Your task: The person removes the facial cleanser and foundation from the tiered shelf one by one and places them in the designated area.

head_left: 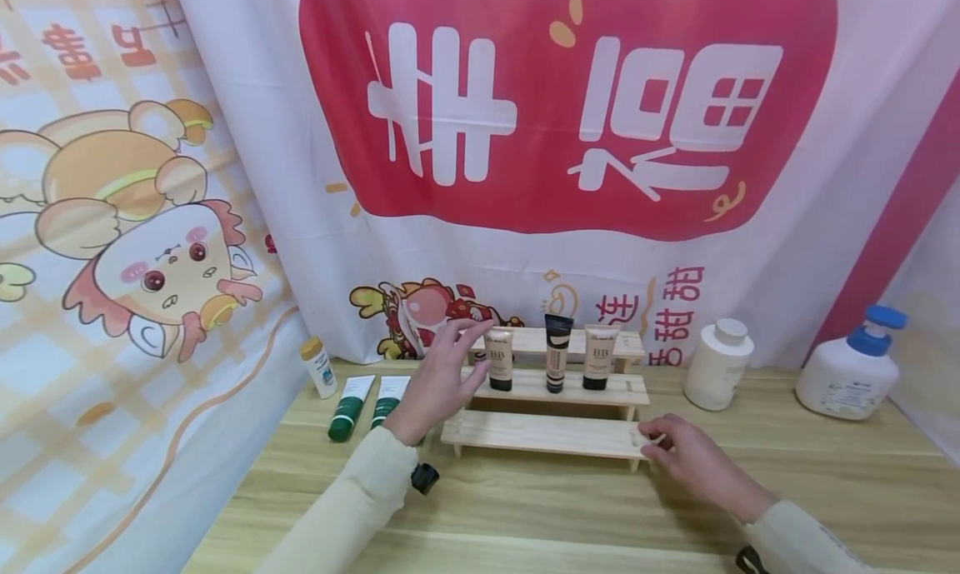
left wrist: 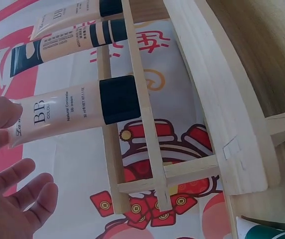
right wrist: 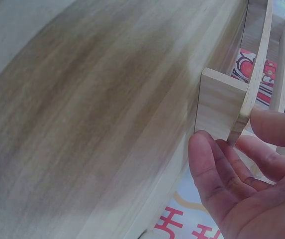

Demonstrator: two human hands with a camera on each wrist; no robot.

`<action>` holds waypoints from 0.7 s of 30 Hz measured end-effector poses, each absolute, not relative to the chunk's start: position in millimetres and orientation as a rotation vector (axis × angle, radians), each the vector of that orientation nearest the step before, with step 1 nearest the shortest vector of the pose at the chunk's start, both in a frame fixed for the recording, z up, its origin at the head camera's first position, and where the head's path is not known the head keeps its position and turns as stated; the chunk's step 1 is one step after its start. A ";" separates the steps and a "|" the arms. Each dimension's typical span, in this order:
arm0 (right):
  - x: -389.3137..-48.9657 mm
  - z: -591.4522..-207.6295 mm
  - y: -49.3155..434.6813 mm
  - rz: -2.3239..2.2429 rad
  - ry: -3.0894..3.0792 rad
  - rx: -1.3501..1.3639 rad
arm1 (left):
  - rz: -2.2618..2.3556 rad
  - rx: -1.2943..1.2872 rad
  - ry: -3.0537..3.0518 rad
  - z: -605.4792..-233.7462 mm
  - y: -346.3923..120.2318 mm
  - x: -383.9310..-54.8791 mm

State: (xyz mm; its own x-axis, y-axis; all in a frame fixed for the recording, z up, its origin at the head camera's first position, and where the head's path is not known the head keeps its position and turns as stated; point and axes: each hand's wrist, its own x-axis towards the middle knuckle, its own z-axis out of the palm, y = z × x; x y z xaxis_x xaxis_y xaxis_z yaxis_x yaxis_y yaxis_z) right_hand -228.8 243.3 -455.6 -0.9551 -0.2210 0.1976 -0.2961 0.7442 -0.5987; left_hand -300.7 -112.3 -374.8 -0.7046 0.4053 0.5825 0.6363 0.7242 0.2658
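A three-tier wooden display rack (head_left: 540, 434) stands on the table. On its middle tier three tubes stand on their dark caps: a beige BB cream tube (head_left: 500, 359) at the left, a slim black-and-beige tube (head_left: 556, 357), and a second BB cream tube (head_left: 601, 353) at the right. My left hand (head_left: 441, 376) pinches the crimped top of the left BB cream tube between thumb and forefinger, the other fingers spread loosely below in the left wrist view. My right hand (head_left: 690, 456) grips the right end of the lowest tier, thumb on top and fingers at its support.
Green-and-white tubes (head_left: 351, 407) lie left of the rack, beside a small white bottle (head_left: 318, 367) with a yellow cap. To the right stand a white bottle (head_left: 718, 366) and a blue-topped pump bottle (head_left: 849, 374). A printed curtain (head_left: 555, 216) hangs behind.
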 end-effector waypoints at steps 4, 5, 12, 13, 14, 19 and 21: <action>-228.5 -454.4 243.1 0.992 -2.836 0.403 | -0.646 -0.793 -2.417 -376.7 -111.1 -301.1; -228.4 -454.0 242.9 0.994 -2.839 0.393 | -0.660 -0.795 -2.413 -377.2 -110.7 -301.0; -227.9 -453.7 242.2 1.005 -2.847 0.391 | -0.776 -0.796 -2.404 -384.7 -105.9 -302.7; -227.8 -453.6 242.1 1.007 -2.848 0.394 | -0.786 -0.796 -2.400 -386.3 -105.2 -303.7; -227.9 -453.4 241.9 1.003 -2.851 0.395 | -0.794 -0.797 -2.398 -387.9 -104.6 -304.6; -228.6 -452.5 241.8 0.988 -2.854 0.387 | -0.828 -0.823 -2.364 -391.8 -101.5 -308.0; -228.7 -452.6 242.0 0.982 -2.851 0.387 | -0.844 -0.837 -2.345 -392.0 -100.0 -308.1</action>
